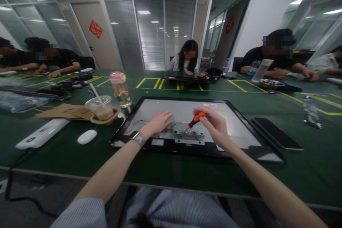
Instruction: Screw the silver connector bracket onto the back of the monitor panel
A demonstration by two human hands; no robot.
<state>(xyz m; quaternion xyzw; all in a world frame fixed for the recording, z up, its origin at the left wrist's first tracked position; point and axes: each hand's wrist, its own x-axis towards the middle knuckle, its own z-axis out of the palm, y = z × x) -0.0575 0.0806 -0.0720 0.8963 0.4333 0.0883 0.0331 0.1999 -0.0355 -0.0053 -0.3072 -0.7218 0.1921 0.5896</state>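
At the left of the green desk (307,171) lies a long white device (44,132) with a black cord trailing over the edge. Beside it are a brown paper bag (64,111), a white mouse (87,136) and a lidded plastic cup (103,109) with a straw, seated in a cardboard holder (107,118). A pink-topped bottle (120,91) stands just beyond, close to the corner of a large display panel (236,130).

The left hand (159,124) lies palm down over the panel, fingers stretched out, partly covering thin wires (136,125). Next comes a metal bracket (189,138) near the panel's front edge; the screwdriver (196,119), orange and black, tilts down to it. The right hand (213,123) has its fingers clamped on the handle.

Further right, a flat black device (276,133) lies beside the panel, and a clear plastic pouch (312,112) farther off. Co-workers sit around the desk.

The red door sign (96,29) and the panel's white label (210,105) carry marks too blurred to read.
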